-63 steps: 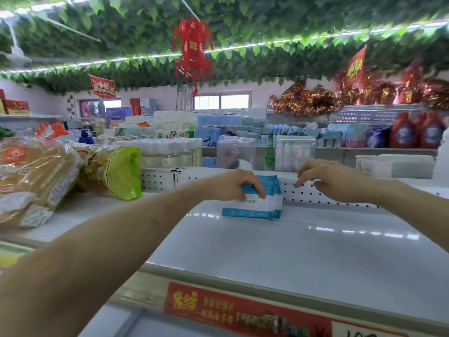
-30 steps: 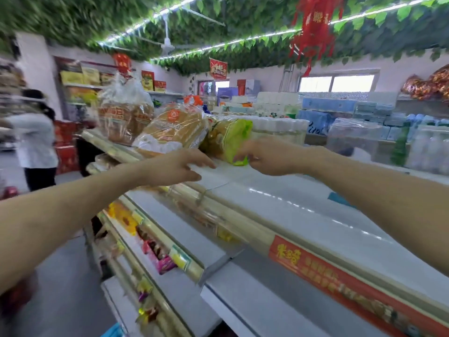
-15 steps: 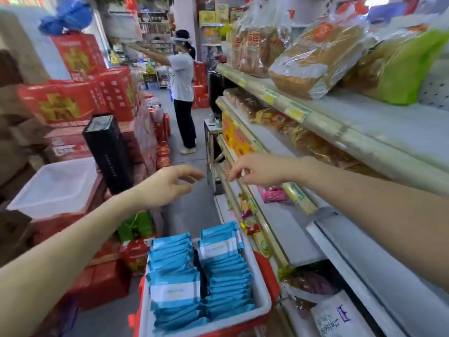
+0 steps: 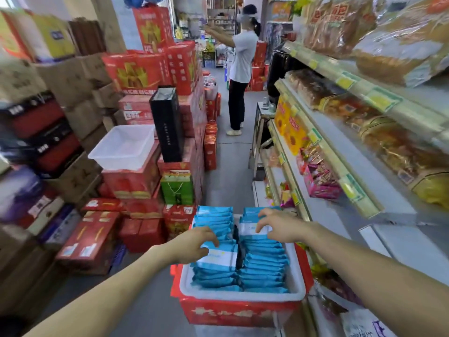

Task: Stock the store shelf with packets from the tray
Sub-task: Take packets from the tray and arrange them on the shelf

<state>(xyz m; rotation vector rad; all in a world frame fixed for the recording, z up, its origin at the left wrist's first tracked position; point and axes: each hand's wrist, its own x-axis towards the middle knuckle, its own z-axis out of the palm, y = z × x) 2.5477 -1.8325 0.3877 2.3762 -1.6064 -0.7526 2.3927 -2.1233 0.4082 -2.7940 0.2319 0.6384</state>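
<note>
Lowered, left hand (image 4: 192,244) and right hand (image 4: 279,227) touch packets (image 4: 264,263) in tray (image 4: 243,294).

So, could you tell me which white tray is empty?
The far tray on the red boxes at left; the near tray is full of blue packets.

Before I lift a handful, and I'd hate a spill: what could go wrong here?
The packets sit leaning in two rows, so pulling some out with the left hand and right hand may topple their neighbours. The tray only rests on a red box, so a hard tug could shift it.
</note>
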